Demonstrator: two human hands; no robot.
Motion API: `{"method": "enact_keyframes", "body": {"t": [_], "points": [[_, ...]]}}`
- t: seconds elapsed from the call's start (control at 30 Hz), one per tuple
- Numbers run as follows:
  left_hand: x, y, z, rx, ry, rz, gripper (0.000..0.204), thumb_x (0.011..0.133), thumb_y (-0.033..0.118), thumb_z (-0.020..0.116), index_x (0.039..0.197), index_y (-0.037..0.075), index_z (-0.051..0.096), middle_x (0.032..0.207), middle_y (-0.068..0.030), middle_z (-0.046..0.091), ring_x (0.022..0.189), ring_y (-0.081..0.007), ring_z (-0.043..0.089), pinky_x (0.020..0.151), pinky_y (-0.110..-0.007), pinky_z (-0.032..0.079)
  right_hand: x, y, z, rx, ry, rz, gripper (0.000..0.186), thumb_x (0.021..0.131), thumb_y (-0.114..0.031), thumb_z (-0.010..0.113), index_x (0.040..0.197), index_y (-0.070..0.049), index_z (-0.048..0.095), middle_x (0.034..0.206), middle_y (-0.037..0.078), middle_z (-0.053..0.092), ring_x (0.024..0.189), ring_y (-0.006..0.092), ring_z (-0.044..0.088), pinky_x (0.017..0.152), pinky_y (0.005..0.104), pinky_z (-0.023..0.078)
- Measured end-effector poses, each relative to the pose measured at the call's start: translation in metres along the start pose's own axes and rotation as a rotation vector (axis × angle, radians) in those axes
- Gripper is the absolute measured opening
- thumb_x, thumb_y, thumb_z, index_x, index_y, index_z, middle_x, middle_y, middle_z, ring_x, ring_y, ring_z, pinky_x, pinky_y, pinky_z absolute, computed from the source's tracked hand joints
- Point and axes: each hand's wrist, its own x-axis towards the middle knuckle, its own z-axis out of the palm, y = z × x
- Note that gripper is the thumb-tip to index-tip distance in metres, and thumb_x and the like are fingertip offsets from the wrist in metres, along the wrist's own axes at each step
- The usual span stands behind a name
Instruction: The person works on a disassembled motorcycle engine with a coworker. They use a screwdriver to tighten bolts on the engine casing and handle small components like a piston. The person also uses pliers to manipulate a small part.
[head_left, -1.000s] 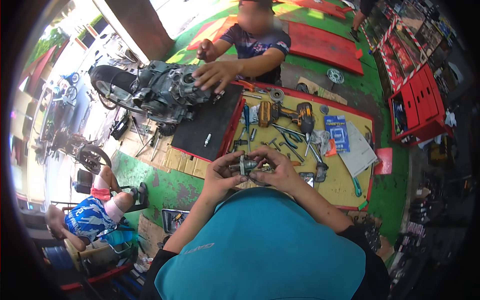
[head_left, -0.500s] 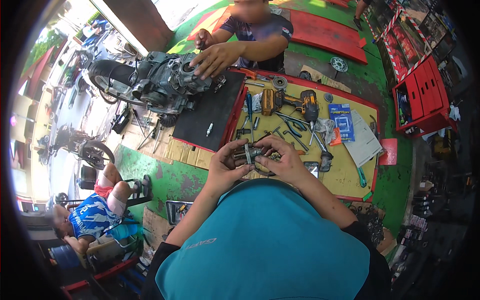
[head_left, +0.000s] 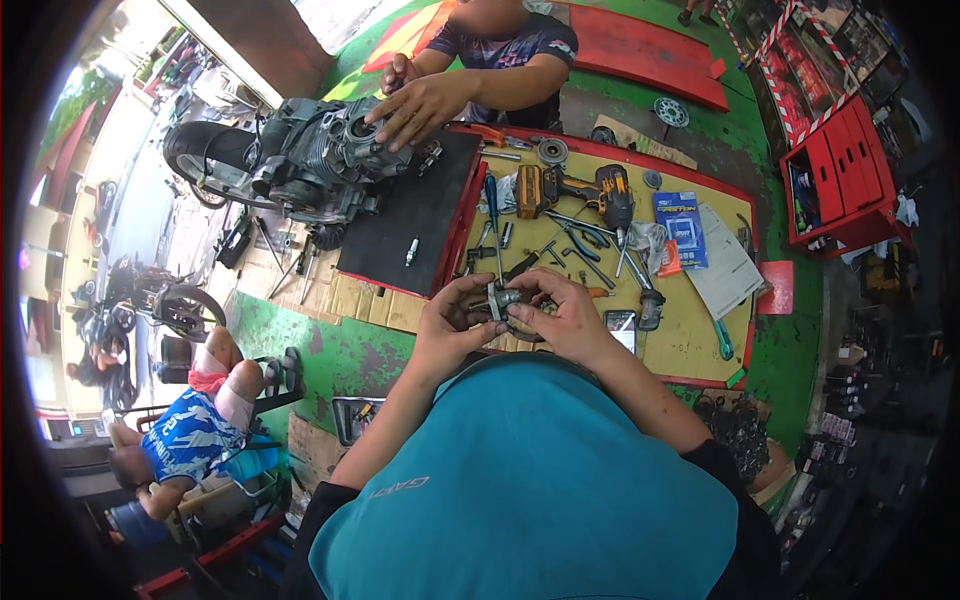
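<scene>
Close to my body, over the near edge of the yellow-topped bench, I hold a small grey metal engine part with a flange (head_left: pixel 505 300). My left hand (head_left: pixel 455 322) is closed on its left side, thumb on the near edge. From the right, the fingers and thumb of my right hand (head_left: pixel 562 312) pinch the other end. Fingers cover much of the part, so its exact kind does not show. Just beyond my hands lie a blue-handled screwdriver (head_left: pixel 493 208), T-handle wrenches (head_left: pixel 590 264) and blue-handled pliers (head_left: pixel 588 238).
A yellow-and-black cordless impact wrench (head_left: pixel 612 200) lies farther back, beside a blue packet (head_left: pixel 682 228) and a paper sheet (head_left: pixel 722 265). A spark plug (head_left: pixel 412 252) rests on the black mat (head_left: pixel 400 215). Across the bench, a co-worker's hand (head_left: pixel 425 108) touches an engine (head_left: pixel 330 160).
The metal part has turned slightly between my fingers, and both hands keep their hold. The whole view has shifted a little. The co-worker's hands stay at the engine.
</scene>
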Motion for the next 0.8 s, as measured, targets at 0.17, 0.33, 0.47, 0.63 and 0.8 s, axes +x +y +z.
{"method": "enact_keyframes", "body": {"t": [0.17, 0.33, 0.47, 0.63, 0.8], "points": [[0.0, -0.004, 0.0, -0.026, 0.011, 0.019, 0.066, 0.081, -0.01, 0.077, 0.14, -0.006, 0.048, 0.126, -0.0161, 0.064, 0.116, -0.023, 0.064, 0.097, -0.036, 0.057, -0.003, 0.003, 0.003, 0.083, 0.004, 0.073, 0.027, 0.092, -0.014, 0.073, 0.115, -0.002, 0.067, 0.106, 0.008, 0.072, 0.087, 0.0156, 0.065, 0.081, 0.0317, 0.052], [-0.003, 0.0, 0.0, -0.012, 0.042, 0.028, 0.063, 0.081, -0.009, 0.078, 0.138, -0.006, 0.05, 0.121, -0.0155, 0.066, 0.108, -0.0206, 0.067, 0.095, -0.034, 0.057, -0.004, 0.0, 0.006, 0.188, 0.029, 0.139, 0.026, 0.093, -0.011, 0.072, 0.118, -0.004, 0.065, 0.102, 0.005, 0.071, 0.085, 0.0114, 0.063, 0.074, 0.0283, 0.054], [-0.006, 0.0, -0.003, 0.067, 0.035, 0.07, 0.062, 0.08, -0.01, 0.078, 0.136, -0.006, 0.05, 0.123, -0.0153, 0.065, 0.11, -0.0218, 0.067, 0.097, -0.035, 0.057, -0.004, 0.005, 0.006, 0.252, -0.022, 0.164, 0.026, 0.094, -0.005, 0.069, 0.12, -0.004, 0.064, 0.104, 0.004, 0.069, 0.085, 0.0086, 0.062, 0.073, 0.0264, 0.055], [-0.01, 0.015, 0.006, 0.181, 0.076, 0.106, 0.059, 0.08, -0.008, 0.079, 0.133, -0.006, 0.052, 0.119, -0.0133, 0.067, 0.107, -0.0198, 0.068, 0.096, -0.034, 0.056, -0.001, 0.006, 0.008, 0.348, -0.061, 0.175, 0.028, 0.096, -0.001, 0.066, 0.123, -0.004, 0.061, 0.105, 0.003, 0.068, 0.09, 0.0091, 0.063, 0.08, 0.0258, 0.054], [-0.014, 0.028, 0.012, 0.35, 0.129, 0.097, 0.058, 0.08, -0.004, 0.082, 0.131, -0.002, 0.055, 0.115, -0.0109, 0.067, 0.105, -0.0181, 0.068, 0.096, -0.033, 0.056, -0.002, 0.018, 0.01, 0.401, -0.07, 0.161, 0.03, 0.096, -0.001, 0.065, 0.125, -0.003, 0.059, 0.112, 0.005, 0.068, 0.105, 0.0127, 0.064, 0.089, 0.0273, 0.053]]}}
